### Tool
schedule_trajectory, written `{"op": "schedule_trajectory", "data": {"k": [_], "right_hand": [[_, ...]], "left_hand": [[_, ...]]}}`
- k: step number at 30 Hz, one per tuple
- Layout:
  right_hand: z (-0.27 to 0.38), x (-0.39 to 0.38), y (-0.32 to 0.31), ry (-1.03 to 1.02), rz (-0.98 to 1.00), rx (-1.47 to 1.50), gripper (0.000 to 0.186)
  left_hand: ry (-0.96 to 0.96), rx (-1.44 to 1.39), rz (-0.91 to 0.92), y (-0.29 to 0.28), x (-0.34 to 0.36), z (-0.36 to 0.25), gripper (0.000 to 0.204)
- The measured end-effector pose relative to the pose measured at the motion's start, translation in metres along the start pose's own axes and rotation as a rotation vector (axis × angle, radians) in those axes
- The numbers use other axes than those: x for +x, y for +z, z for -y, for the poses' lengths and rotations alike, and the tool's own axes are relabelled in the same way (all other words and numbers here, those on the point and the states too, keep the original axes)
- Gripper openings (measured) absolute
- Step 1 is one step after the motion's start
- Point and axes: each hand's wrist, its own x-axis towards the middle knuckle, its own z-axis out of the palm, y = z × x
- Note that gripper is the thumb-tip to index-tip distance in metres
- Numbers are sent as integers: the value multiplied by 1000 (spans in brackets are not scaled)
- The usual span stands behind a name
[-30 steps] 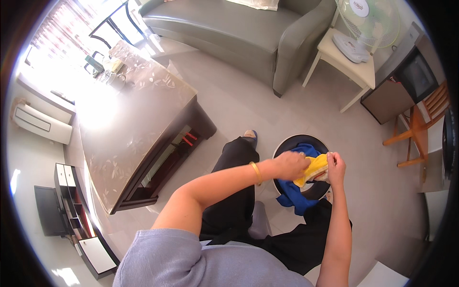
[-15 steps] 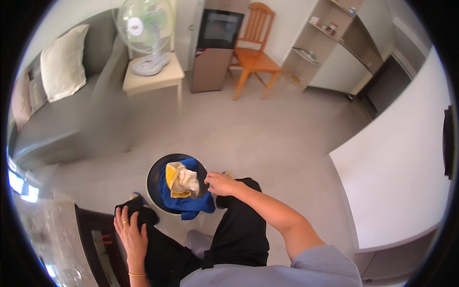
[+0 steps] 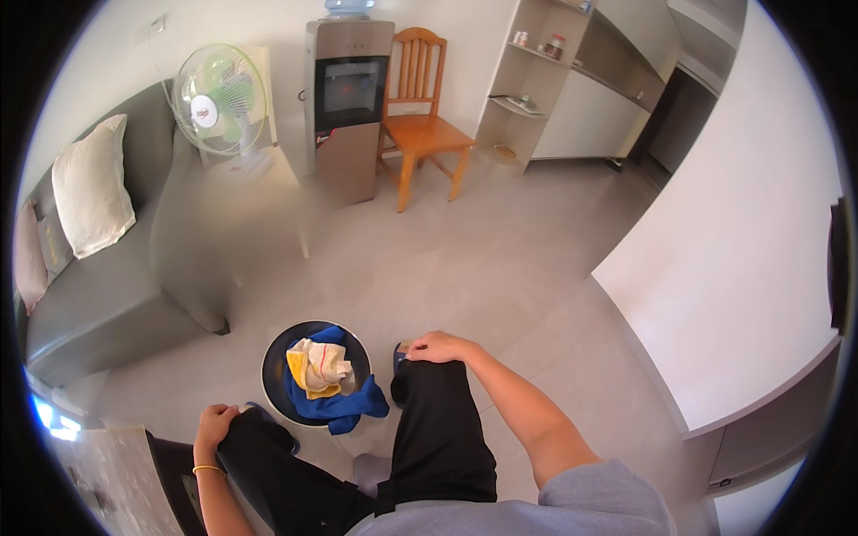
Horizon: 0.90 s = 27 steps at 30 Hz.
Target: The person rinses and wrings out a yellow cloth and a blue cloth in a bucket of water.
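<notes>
While both my hands rest on my knees, the crumpled cream-and-yellow cloth (image 3: pixel 318 366) lies on top of a rumpled blue cloth (image 3: pixel 340 402) in the round dark basin (image 3: pixel 273 357) on the pale tiled floor (image 3: pixel 500 268) between my feet. I judge both cloths soft, light and limp, likely to sag and unfold when lifted, so a pinch at a bunched fold near the middle would gather them best; the blue one spills over the basin's near rim, a loose edge easy to take. The basin looks rigid and would want a hold at its rim. My left hand (image 3: pixel 214 422), with a thin gold bangle (image 3: pixel 206 468) at the wrist, lies curled over my left knee, holding nothing; my right hand (image 3: pixel 435 347) lies on my right knee, fingers (image 3: pixel 413 354) bent down over it, also empty. Farther off stand a grey sofa (image 3: pixel 107 295) with a cream cushion (image 3: pixel 89 186), a pale green fan (image 3: pixel 219 98), a grey water dispenser (image 3: pixel 347 107) with a dark front panel, a wooden chair (image 3: pixel 420 125), and open white shelves (image 3: pixel 536 80) holding a few small jars too small to make out.
</notes>
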Motion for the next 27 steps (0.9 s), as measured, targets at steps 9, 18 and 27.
{"op": "schedule_trajectory", "data": {"k": [9, 18, 27], "right_hand": [[-14, -14, 2, -37, 29, 575, 37], [-17, -17, 8, -1, -15, 482, 35], [-15, -19, 5, -11, -55, 496, 33]], "left_hand": [[-257, -1279, 52, 46, 16, 136, 32], [-282, -1381, 177, 82, 9, 142, 30], [-148, -1352, 200, 91, 26, 134, 28]]}}
